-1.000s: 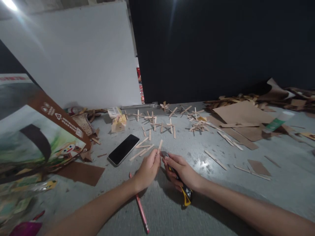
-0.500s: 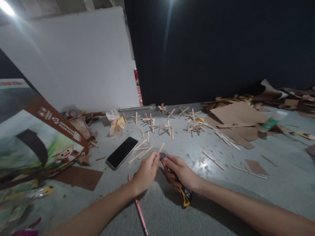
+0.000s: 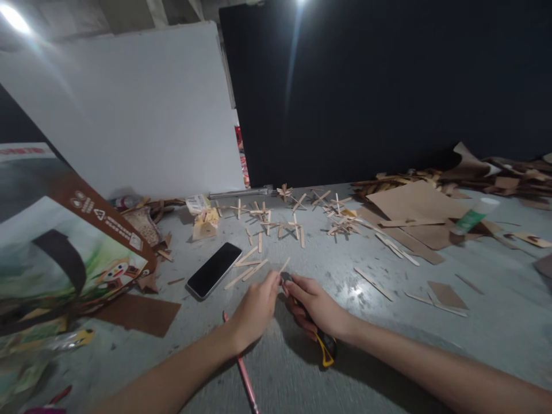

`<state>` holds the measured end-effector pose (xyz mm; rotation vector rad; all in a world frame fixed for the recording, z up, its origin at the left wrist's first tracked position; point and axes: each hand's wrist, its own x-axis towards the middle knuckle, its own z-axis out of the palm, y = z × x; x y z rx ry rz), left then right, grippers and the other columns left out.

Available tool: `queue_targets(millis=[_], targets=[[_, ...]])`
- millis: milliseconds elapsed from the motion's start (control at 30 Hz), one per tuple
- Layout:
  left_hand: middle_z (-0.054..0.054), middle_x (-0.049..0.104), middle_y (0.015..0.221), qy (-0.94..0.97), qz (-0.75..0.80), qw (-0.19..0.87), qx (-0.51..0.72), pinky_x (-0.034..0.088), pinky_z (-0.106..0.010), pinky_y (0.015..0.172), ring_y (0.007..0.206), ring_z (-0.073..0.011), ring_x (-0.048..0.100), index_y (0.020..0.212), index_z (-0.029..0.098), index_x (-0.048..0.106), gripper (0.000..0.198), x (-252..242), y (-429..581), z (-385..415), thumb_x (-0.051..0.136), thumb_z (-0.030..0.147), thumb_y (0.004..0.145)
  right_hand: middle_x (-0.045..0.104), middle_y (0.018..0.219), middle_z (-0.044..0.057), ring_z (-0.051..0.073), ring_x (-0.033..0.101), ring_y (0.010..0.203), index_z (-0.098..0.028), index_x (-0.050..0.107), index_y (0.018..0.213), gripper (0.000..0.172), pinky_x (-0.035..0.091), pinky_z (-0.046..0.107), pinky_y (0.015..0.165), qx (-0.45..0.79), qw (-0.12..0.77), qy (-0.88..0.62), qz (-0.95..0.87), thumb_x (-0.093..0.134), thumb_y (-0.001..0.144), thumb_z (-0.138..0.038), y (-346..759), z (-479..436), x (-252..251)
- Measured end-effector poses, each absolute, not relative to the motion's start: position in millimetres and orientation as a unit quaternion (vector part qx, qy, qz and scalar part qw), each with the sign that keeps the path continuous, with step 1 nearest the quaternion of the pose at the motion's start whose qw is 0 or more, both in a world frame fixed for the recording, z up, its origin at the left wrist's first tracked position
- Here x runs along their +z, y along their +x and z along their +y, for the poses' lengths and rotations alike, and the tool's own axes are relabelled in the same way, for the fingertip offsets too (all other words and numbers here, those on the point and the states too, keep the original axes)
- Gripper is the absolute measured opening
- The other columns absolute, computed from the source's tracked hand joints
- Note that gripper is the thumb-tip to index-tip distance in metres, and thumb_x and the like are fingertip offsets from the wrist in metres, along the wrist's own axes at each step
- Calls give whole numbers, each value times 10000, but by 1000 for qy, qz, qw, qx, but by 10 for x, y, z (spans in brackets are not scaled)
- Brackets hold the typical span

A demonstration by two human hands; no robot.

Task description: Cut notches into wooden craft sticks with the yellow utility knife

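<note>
My left hand pinches a short wooden stick, whose pale end sticks out past the fingertips. Wrapped round a black and yellow utility knife is my right hand, its thumb along the knife's front end. That dark front end touches or nearly touches the stick beside my left fingertips; the blade itself I cannot make out. Several loose wooden sticks lie just beyond my left hand. A pink pencil-like rod passes under my left wrist.
A phone lies left of the sticks. Crossed-stick pieces stand farther back. Cardboard sheets and a green and white glue stick are at the right. A printed bag stands at the left. Loose strips lie right of my hands.
The stick shows less of its length beyond my left fingers and lies at a lower tilt. Both hands have shifted slightly down in view, and the knife stays in my right hand.
</note>
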<state>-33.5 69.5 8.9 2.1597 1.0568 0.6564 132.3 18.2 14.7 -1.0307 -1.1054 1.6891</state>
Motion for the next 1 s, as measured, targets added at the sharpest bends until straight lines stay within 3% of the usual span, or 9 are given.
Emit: queue_targets(millis=[300,700,867,1000], targets=[[30,534,692,797,375,378,285,326,-262,582,607,-135,472,838,223,477,346,55,-338,688,326,428,1074,400,533,-144,47,292,299,-257,395,871,510,360,187,272,700,454,-371,-408,665,831,-687,1310,138,142],[58,397,607,747,392,434,315,277,-263,545,549,-127,353,787,218,473,413,66,-308,709,371,524,1045,415,533,-130,43,247,308,-250,458,904,394,305,175,277,768,388,-364,-357,692,861,-564,1463,239,256],[98,277,574,646,398,564,327,189,-228,462,483,-89,223,812,222,458,521,69,-271,696,448,726,943,403,554,-131,42,264,314,-253,440,901,377,289,175,287,755,369,-381,-385,666,901,-554,1480,252,321],[110,240,574,600,412,598,337,156,-210,434,473,-74,199,802,219,460,621,102,-232,686,511,838,826,404,557,-132,41,263,316,-253,433,900,391,273,179,288,756,370,-379,-385,671,890,-563,1488,262,331]])
